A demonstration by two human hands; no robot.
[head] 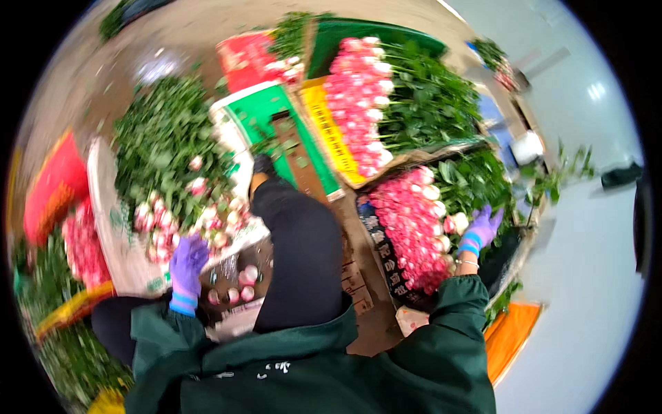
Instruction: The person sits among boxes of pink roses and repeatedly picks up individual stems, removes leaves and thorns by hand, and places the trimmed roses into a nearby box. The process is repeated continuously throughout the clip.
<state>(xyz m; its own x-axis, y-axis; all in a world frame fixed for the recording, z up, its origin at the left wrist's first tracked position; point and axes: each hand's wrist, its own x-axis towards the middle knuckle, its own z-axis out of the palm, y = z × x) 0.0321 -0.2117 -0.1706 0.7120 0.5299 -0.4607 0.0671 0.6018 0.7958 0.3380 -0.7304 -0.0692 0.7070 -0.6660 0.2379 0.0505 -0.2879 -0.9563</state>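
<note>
My left hand (188,261), in a purple glove with a blue-striped cuff, is at the near edge of a loose pile of pink and white roses (161,222). Its fingertips are blurred, and I cannot tell whether they grip a bloom. The pile's leafy stems (165,139) point away from me over a white sheet (111,227). On the right, my gloved right hand (481,227) has its fingers spread. Just left of it lies a single pink and white rose (456,223), above a packed row of pink roses (408,227) in a black-lined box (385,253).
Beyond that box, more roses (357,103) lie in a container with yellow lining (331,137). My dark-clothed leg (305,248) extends between the piles, by a green sheet (264,114). Loose rose heads (248,275) are on the floor. Red packaging (57,191) is at far left.
</note>
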